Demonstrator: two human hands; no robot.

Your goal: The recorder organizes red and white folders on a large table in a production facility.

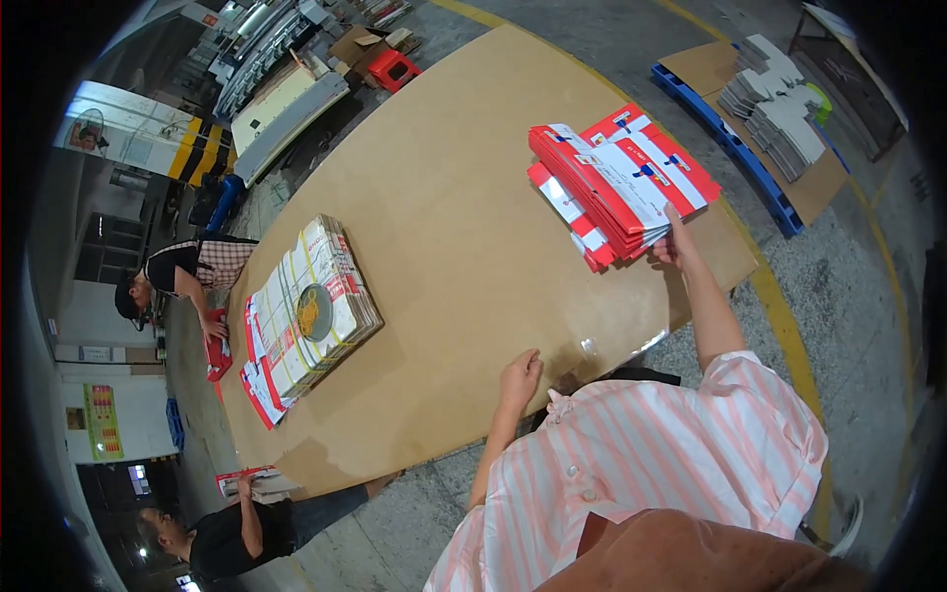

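Observation:
A stack of flat red-and-white printed cartons (641,173) lies at the far right of the brown table, its layers fanned out and partly crossed. My right hand (676,242) grips the near corner of this stack, thumb on top and the other fingers at its edge, partly hidden. Near the front edge of the table rests my left hand (523,378), curled into a loose fist with nothing visible in it. Left of centre sits a strapped bundle of flat cartons (345,291), with a grey dish of yellow rubber bands (315,312) on top.
The large brown table (444,178) spreads before me. Two people stand at its left side, one with a hand on a red carton (218,355), the other holding a flat carton. Beyond the right edge, a blue pallet (735,148) carries grey cardboard pieces (774,113). A red stool (395,71) stands behind.

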